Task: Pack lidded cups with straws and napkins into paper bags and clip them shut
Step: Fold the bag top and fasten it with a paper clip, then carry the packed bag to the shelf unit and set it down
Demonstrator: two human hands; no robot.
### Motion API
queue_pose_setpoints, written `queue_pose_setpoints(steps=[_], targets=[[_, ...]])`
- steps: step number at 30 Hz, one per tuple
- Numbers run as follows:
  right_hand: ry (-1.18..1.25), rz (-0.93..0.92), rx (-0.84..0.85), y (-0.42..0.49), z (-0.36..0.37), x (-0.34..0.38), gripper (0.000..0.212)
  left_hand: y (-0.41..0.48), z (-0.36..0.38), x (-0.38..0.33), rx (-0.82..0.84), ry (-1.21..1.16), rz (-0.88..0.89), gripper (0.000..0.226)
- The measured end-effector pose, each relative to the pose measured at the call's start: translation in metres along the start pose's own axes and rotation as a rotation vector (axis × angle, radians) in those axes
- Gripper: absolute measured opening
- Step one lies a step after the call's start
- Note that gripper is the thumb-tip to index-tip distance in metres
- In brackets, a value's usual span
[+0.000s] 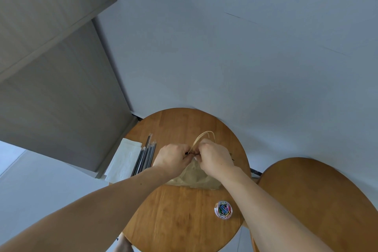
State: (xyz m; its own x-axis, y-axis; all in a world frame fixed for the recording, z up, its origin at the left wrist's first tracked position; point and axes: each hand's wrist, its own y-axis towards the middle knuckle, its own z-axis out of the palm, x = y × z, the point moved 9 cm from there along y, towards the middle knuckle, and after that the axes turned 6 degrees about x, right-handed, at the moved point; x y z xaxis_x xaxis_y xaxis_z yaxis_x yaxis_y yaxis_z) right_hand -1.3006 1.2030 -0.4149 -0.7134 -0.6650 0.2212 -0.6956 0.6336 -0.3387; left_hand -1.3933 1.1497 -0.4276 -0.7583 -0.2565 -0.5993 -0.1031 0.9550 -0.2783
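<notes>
A brown paper bag (194, 178) stands on the round wooden table (180, 221), its twine handles (204, 137) sticking up behind my fingers. My left hand (173, 158) and my right hand (214, 157) meet at the bag's top edge, both pinching it closed between fingertips. Whether a clip sits between the fingers is hidden. Nothing inside the bag shows. Several wrapped dark straws (145, 157) lie left of the bag, beside a stack of white napkins (124, 159).
A small clear tub of coloured paper clips (223, 209) sits on the table near its front right. A second round wooden table (319, 200) stands at the right. A grey cabinet (61, 88) and a white wall are behind.
</notes>
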Motion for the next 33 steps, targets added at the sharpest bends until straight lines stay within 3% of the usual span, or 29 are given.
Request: queue_pose_setpoints(steps=[5, 9, 12, 14, 16, 20, 23, 28, 31, 33], targets=[[0.089, -0.046, -0.089, -0.012, -0.005, -0.001, 0.021, 0.001, -0.002, 0.000, 0.040, -0.008, 0.020, 0.018], [0.357, -0.227, -0.362, -0.049, -0.026, -0.002, 0.013, 0.001, -0.011, 0.006, 0.096, -0.083, 0.037, 0.013], [0.392, -0.242, -0.532, -0.074, -0.035, -0.024, 0.015, -0.005, -0.017, 0.025, 0.100, -0.096, -0.011, 0.038], [0.367, -0.114, -0.511, -0.077, -0.027, -0.051, 0.025, -0.011, -0.018, 0.047, 0.106, -0.098, -0.062, 0.060], [0.391, 0.043, -0.410, -0.078, -0.009, -0.082, 0.049, -0.019, -0.015, 0.070, 0.124, -0.069, -0.114, 0.074], [0.506, 0.187, -0.114, -0.071, 0.040, -0.113, 0.080, -0.032, 0.000, 0.102, 0.179, -0.091, -0.231, 0.067], [0.535, 0.211, -0.021, -0.060, 0.060, -0.112, 0.066, -0.029, 0.004, 0.104, 0.156, -0.108, -0.247, 0.034], [0.569, 0.306, -0.059, -0.052, 0.068, -0.120, 0.025, -0.029, 0.000, 0.098, 0.112, -0.069, -0.293, 0.007], [0.589, 0.320, -0.164, -0.058, 0.057, -0.123, 0.006, -0.032, -0.006, 0.089, 0.082, -0.051, -0.277, 0.025], [0.618, 0.320, -0.228, -0.063, 0.050, -0.122, 0.005, -0.038, -0.015, 0.083, 0.043, -0.091, -0.262, 0.023]])
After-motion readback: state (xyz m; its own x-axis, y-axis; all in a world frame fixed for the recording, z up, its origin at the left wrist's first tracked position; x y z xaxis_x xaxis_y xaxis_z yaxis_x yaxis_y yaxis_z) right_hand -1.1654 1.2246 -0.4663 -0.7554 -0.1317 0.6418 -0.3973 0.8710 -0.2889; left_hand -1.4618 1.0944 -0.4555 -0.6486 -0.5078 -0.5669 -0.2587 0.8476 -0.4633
